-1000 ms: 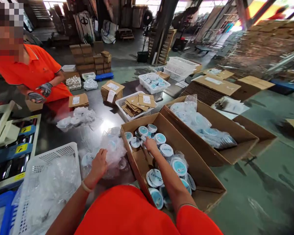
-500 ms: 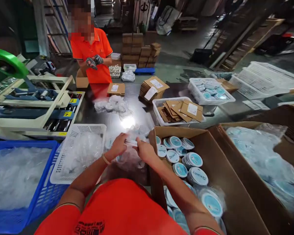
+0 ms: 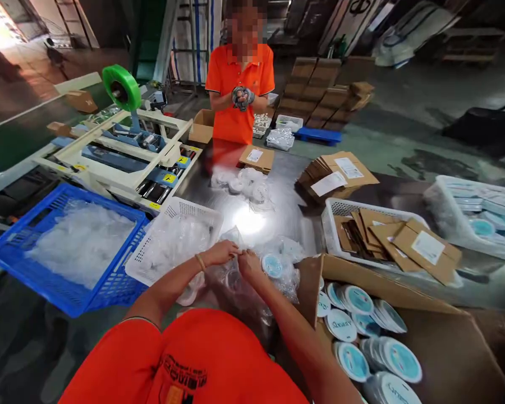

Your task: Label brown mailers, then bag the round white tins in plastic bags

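Note:
My left hand [image 3: 224,252] and my right hand [image 3: 250,266] meet over the metal table, fingers pinched together. Between and below them is a clear plastic bag [image 3: 232,279], partly hidden by the fingers. Close to my right wrist lies a round blue-and-white labelled disc [image 3: 272,265] in clear wrap, among more crumpled clear bags [image 3: 288,249]. Left of my left hand stands a white perforated basket [image 3: 137,264] full of clear bags. At my right forearm, an open carton [image 3: 441,331] holds stacks of round blue-and-white discs [image 3: 359,299].
A blue crate [image 3: 73,306] of clear plastic stands left, near a taping machine [image 3: 122,151]. Wrapped round items [image 3: 250,182] and flat cardboard pieces [image 3: 349,168] lie farther back. A white basket [image 3: 330,230] holds cardboard mailers. A co-worker [image 3: 239,84] in orange, gloved hands together, stands opposite.
The view has swung left, so the scene sits farther right. My hands have drawn closer together, and the whitish strip seen between them no longer shows. The co-worker still holds their hands together.

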Motion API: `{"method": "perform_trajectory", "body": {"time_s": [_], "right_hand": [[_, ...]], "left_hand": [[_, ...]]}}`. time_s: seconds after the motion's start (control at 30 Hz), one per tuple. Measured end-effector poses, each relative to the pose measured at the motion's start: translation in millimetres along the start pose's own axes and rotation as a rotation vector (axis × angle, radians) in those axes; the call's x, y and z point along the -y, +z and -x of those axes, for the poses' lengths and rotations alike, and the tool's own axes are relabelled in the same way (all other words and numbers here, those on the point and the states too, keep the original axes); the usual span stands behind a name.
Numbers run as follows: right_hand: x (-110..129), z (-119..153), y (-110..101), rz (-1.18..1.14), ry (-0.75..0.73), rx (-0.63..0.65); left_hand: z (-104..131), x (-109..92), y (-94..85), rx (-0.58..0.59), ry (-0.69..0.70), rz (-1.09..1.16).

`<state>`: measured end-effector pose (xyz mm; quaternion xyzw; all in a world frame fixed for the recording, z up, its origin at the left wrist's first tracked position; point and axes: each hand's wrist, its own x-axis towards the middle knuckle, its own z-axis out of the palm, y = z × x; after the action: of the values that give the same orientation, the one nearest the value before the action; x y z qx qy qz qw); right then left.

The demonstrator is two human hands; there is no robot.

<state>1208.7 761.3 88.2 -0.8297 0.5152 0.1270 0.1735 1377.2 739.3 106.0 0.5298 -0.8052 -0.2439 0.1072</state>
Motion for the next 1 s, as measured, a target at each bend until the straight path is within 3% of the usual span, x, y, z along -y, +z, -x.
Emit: {"method": "perform_trajectory", "body": {"time_s": [0.07, 0.17, 0.23, 0.27, 0.37, 0.47, 0.57, 0.67, 0.73, 0.83, 0.93, 1.0], "right_hand": [[1.3, 2.2, 3.9, 0.006, -0.026, 0.001], [-1.2, 3.3, 0.2, 0.018, -0.050, 0.003], [-1.5, 4.5, -3.6, 0.038, -0.059, 0.007], [-1.2, 5.8, -5.1, 0.046, -0.063, 0.011], [-1.5, 13.3, -7.8, 0.021, -0.076, -0.025], [-4.8, 24.0, -11.7, -0.179, -0.090, -0.210], [-4.1, 31.8, -19.1, -0.710, -0.094, -0.332], [6.3, 30.2, -27.8, -1.382, -0.076, -0.202], [14.3, 23.9, -31.9, -1.664, -0.035, -0.139], [16.3, 15.6, -33.4, -1.781, 0.097, -0.228], [2.4, 17.8, -32.5, -1.811, 0.238, -0.470], [-11.4, 24.0, -33.3, -1.819, 0.312, -0.643]], "left_hand": [[13.7, 21.3, -12.8, -0.144, -0.247, -0.011], [22.3, 52.6, -41.0, -0.371, -0.779, -0.057], [24.6, 65.6, -53.9, -0.383, -0.958, -0.042], [26.2, 68.8, -57.5, -0.369, -0.980, -0.022], [36.0, 68.3, -62.3, -0.361, -0.880, 0.007], [49.1, 58.8, -70.5, -0.465, -0.644, 0.130], [55.1, 39.3, -81.4, -0.530, -0.351, 0.350], [52.5, 7.8, -78.4, -0.471, -0.144, 0.351], [52.6, -13.7, -63.5, -0.362, 0.019, 0.261], [66.7, -32.4, -26.6, -0.284, 0.198, 0.103], [97.2, -29.8, 14.9, -0.311, 0.166, -0.060], [118.1, -22.0, 39.5, -0.154, 0.055, -0.169]]}}
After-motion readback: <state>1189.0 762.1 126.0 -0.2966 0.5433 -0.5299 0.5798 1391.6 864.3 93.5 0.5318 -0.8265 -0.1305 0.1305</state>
